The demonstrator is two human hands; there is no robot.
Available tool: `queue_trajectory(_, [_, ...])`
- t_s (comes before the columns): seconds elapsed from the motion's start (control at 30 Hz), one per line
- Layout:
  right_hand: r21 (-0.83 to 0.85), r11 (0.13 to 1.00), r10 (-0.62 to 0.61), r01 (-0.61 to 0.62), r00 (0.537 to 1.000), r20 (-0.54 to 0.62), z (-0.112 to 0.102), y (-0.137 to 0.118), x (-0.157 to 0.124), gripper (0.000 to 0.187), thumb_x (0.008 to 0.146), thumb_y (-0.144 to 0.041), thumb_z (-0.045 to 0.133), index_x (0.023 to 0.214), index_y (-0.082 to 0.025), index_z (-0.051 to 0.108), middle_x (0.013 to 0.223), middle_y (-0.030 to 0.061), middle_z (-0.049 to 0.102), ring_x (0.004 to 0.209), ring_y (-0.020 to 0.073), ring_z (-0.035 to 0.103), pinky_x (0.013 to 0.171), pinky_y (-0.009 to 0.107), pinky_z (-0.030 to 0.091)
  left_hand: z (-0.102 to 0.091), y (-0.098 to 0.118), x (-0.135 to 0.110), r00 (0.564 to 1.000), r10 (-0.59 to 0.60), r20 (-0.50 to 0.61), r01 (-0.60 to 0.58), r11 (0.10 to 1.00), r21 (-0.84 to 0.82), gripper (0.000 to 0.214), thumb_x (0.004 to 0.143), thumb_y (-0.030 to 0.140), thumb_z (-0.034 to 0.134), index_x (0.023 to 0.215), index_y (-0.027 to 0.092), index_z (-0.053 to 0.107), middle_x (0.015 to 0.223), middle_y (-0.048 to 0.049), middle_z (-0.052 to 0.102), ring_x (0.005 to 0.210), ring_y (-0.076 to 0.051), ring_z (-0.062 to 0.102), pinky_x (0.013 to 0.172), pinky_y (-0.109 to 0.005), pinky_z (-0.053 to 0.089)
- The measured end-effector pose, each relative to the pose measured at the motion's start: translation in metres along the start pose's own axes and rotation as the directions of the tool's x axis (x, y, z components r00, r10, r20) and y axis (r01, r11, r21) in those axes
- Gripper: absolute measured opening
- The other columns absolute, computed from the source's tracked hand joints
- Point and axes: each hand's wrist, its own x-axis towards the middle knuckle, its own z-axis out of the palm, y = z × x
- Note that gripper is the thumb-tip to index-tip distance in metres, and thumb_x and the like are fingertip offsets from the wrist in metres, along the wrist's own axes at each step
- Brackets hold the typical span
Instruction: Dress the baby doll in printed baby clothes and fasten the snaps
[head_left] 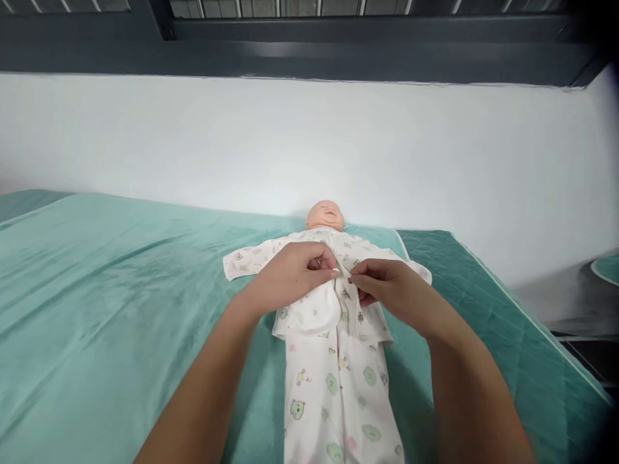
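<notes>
- Head view: a doll [324,216] lies on its back in the middle of the bed, its head near the white wall [290,142] and its legs toward the camera.
- It wears a white top [293,319] with small animal prints; the sleeves stretch out to both sides, one passing partly behind the right hand.
- Below the top's hem run white trousers [314,393] with green and pink figures, cut off by the bottom edge of the view.
- The left hand [309,267] is over the doll's chest, its fingers curled and its thumb and fingertips closed together on the front edge of the top.
- The right hand [382,280] faces it just beside, thumb and forefinger pinched on the opposite front edge; whether they grip plain cloth or a small fastening is too fine to tell.
- Under the doll spreads a turquoise sheet [120,277], with a darker quilted cover [483,309] showing at the right.
- A dark metal frame [290,48] crosses the top of the view.
</notes>
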Motion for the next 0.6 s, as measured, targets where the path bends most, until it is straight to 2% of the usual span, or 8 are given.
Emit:
queue_trajectory(0.07, [0.203,0.979,-0.033,0.022,0.998,0.053,-0.003,0.004,0.004,0.021,0.086,-0.036,0.058,0.075,-0.019,0.064,0.073,0.0001,0.059,0.069,0.0130,0.055,0.066,0.027,0.045,-0.002,-0.001,0.000,1.000,-0.016,0.016,0.018,0.995,-0.097,0.014,0.087,0.034,0.058,0.086,0.021,0.064,0.076,0.0018,0.061,0.068,-0.012,0.053,0.060,-0.024,0.039])
queue_trajectory(0.17, [0.350,0.936,-0.074,0.047,0.995,0.062,0.000,0.007,0.007,0.019,0.085,-0.035,0.063,0.076,-0.018,0.066,0.071,-0.0012,0.057,0.066,0.0103,0.052,0.063,0.023,0.044,-0.002,-0.008,0.002,0.996,-0.017,0.090,0.037,0.972,-0.232,0.016,0.085,0.034,0.062,0.086,0.019,0.065,0.073,0.0014,0.060,0.066,-0.011,0.053,0.059,-0.024,0.040])
queue_trajectory(0.33, [0.390,0.919,-0.103,0.061,0.991,0.088,0.007,0.007,0.009,0.017,0.086,-0.033,0.064,0.078,-0.018,0.068,0.069,-0.0013,0.059,0.064,0.0093,0.054,0.061,0.021,0.044,-0.001,-0.019,0.007,0.980,-0.003,0.197,0.081,0.918,-0.387,0.016,0.083,0.032,0.066,0.086,0.016,0.066,0.077,-0.0017,0.064,0.074,-0.012,0.058,0.069,-0.026,0.047])
queue_trajectory(0.6, [0.388,0.921,-0.085,0.039,0.991,0.102,0.007,0.009,0.010,0.017,0.088,-0.034,0.063,0.082,-0.018,0.067,0.069,-0.0001,0.063,0.065,0.0105,0.059,0.063,0.023,0.047,-0.001,-0.020,0.007,0.978,-0.024,0.205,0.113,0.894,-0.434,0.018,0.081,0.033,0.069,0.084,0.017,0.064,0.076,-0.0013,0.063,0.073,-0.012,0.057,0.069,-0.028,0.046])
